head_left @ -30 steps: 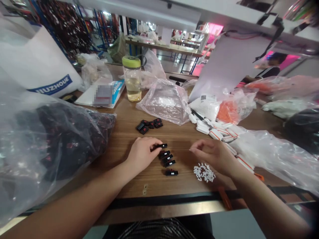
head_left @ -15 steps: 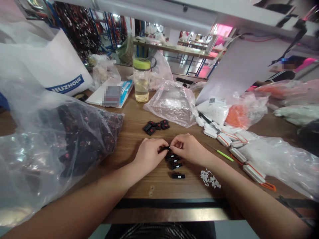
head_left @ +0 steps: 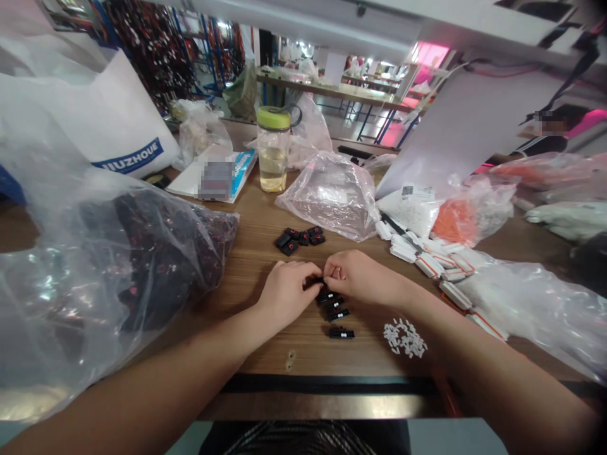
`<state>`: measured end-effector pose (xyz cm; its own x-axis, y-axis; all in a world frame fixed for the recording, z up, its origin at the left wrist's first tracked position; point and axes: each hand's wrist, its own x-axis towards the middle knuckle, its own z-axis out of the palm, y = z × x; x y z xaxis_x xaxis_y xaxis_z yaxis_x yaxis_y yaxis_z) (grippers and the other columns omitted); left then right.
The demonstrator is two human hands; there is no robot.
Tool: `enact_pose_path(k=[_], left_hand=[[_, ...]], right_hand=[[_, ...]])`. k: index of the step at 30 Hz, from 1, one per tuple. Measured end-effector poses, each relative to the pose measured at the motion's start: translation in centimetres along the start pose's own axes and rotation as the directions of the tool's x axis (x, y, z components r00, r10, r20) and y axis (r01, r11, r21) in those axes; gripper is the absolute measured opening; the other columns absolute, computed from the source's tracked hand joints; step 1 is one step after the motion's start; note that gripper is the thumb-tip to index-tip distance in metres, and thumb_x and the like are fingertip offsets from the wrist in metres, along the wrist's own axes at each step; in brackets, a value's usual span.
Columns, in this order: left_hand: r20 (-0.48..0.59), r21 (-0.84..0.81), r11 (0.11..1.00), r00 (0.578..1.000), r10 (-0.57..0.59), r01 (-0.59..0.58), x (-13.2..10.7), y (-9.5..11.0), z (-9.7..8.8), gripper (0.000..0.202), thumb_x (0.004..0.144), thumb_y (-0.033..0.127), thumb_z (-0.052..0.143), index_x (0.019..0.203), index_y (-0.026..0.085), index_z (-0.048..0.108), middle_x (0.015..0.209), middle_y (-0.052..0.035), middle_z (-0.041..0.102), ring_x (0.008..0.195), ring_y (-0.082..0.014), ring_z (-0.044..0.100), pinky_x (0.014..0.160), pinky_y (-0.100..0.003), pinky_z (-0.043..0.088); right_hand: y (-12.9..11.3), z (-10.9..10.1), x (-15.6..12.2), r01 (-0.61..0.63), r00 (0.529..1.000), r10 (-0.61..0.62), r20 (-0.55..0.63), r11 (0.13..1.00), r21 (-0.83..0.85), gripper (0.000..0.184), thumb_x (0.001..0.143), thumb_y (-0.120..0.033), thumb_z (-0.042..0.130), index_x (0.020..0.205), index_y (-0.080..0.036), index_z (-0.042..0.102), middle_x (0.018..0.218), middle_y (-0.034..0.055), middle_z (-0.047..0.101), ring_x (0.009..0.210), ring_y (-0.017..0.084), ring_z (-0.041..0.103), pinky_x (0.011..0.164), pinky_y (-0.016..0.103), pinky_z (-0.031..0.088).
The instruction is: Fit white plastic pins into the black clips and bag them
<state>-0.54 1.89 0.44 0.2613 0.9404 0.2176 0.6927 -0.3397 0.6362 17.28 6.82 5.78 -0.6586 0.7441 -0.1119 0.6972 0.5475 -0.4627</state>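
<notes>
My left hand (head_left: 290,291) pinches a small black connector housing (head_left: 321,281) between thumb and fingers. Against that piece's right end presses my right hand (head_left: 353,273), its fingers curled closed; whatever they hold is hidden. Just below the hands, several black connector housings (head_left: 338,313) with white dots lie in a column on the wooden table (head_left: 265,354). A heap of black connectors with red clips (head_left: 300,238) sits beyond my hands. Small white plastic bits (head_left: 406,339) are scattered under my right forearm.
On the left bulges a clear bag of dark parts (head_left: 175,246). Toward the back stand a green-lidded bottle (head_left: 274,151) and a clear plastic bag (head_left: 329,196). White cases with orange edges (head_left: 429,265) and more bags line the right side.
My right hand has turned over slightly, its fingers curling tighter at the connector. The right forearm has shifted and now hides the green-handled tool. The view has moved a little.
</notes>
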Motion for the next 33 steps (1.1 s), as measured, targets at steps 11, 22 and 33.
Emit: enact_pose_path(k=[11,22,33], left_hand=[[0.009,-0.002,1.0,1.0,-0.023,0.023,0.0,-0.1,-0.1,0.01,0.083,0.022,0.071,0.093,0.023,0.071,0.084,0.0015,0.073,0.079,-0.0188,0.065,0.079,-0.035,0.044],[-0.028,-0.028,0.998,0.998,-0.057,0.056,0.0,-0.3,0.3,0.01,0.079,0.02,0.073,0.087,0.025,0.072,0.071,0.005,0.069,0.067,-0.0162,0.061,0.076,-0.033,0.043],[-0.021,-0.024,0.999,0.999,-0.047,0.046,0.0,-0.5,0.4,0.009,0.081,0.023,0.072,0.09,0.025,0.073,0.069,0.0038,0.067,0.066,-0.0163,0.06,0.072,-0.032,0.041]], right_hand=[[-1.0,-0.8,-1.2,0.168,0.984,-0.178,-0.011,0.948,-0.27,0.023,0.086,-0.017,0.053,0.081,-0.021,0.075,0.081,0.0044,0.069,0.082,0.019,0.06,0.081,0.036,0.038],[4.7,-4.1,-9.1,-0.387,0.917,0.318,-0.242,0.86,-0.334,0.027,0.086,-0.026,0.053,0.102,-0.021,0.074,0.095,0.0074,0.075,0.085,0.023,0.068,0.074,0.032,0.046],[7.9,-1.6,-13.4,-0.563,0.819,0.515,-0.251,0.64,-0.523,0.023,0.089,-0.022,0.047,0.087,-0.016,0.069,0.094,0.0138,0.072,0.091,0.027,0.066,0.068,0.032,0.041]])
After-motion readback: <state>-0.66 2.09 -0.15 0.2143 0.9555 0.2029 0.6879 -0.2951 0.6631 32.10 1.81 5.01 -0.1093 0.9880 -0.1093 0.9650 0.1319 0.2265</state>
